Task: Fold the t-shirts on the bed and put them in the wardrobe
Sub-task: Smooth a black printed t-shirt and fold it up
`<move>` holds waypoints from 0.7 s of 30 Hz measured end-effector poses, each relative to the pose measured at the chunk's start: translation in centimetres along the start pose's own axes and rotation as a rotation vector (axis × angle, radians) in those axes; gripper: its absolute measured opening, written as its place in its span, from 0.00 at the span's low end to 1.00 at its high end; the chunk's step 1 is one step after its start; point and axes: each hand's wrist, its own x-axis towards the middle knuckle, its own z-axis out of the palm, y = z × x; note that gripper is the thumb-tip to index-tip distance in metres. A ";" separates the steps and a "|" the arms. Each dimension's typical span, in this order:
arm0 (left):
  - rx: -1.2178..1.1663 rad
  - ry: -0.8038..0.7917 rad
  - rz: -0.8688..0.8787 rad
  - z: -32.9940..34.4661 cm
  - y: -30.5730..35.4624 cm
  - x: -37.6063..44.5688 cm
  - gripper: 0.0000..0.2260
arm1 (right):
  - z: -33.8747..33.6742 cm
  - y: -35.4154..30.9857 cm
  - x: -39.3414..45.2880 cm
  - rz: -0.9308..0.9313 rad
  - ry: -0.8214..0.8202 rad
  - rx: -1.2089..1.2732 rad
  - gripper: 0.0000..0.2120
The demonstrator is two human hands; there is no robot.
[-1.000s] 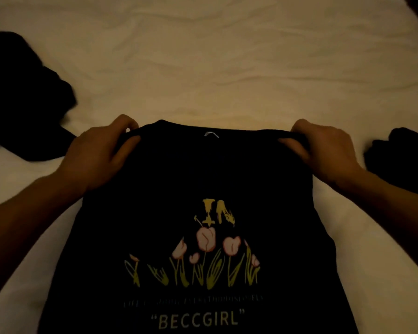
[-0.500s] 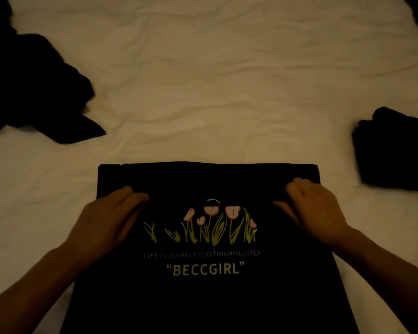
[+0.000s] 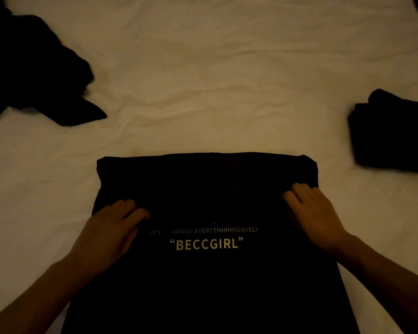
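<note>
On the pale bed sheet (image 3: 203, 92), a black t-shirt (image 3: 208, 280) lies flat in front of the person, its top part folded down so a straight folded edge runs across its far side. The left hand (image 3: 111, 227) and right hand (image 3: 316, 213) each seem to pinch the folded-over layer near a side edge, fingers curled; the dim light hides the grip. Open sheet stretches beyond the fold. A crumpled dark garment (image 3: 34, 73) lies far left, a folded dark pile (image 3: 393, 133) right.
</note>
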 end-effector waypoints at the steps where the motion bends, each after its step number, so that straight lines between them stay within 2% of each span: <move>1: 0.000 0.005 -0.012 -0.1 0.1 -0.1 0.11 | -0.1 -0.1 -0.2 0.000 0.003 0.008 0.13; 8: -0.065 0.007 -0.078 -0.2 0.5 -0.8 0.10 | -0.4 -0.2 -0.8 -0.164 0.026 -0.027 0.11; 13: -0.144 -0.039 -0.115 -0.7 0.9 -1.5 0.10 | 0.0 0.6 -1.9 -0.304 -0.031 -0.011 0.10; 16: -0.181 -0.083 -0.108 -1.1 0.6 -1.8 0.09 | -0.2 1.0 -2.1 -0.310 -0.057 0.045 0.17; 18: -0.209 -0.102 -0.088 -1.4 0.8 -1.7 0.08 | -0.2 0.9 -2.0 -0.357 -0.046 0.065 0.12; 19: -0.216 -0.099 -0.086 -1.5 1.0 -1.6 0.09 | -0.3 1.0 -2.0 -0.371 -0.053 0.082 0.10; 21: -0.205 -0.024 -0.140 -1.8 0.9 -1.4 0.15 | -0.5 1.1 -2.1 -0.292 -0.059 0.164 0.16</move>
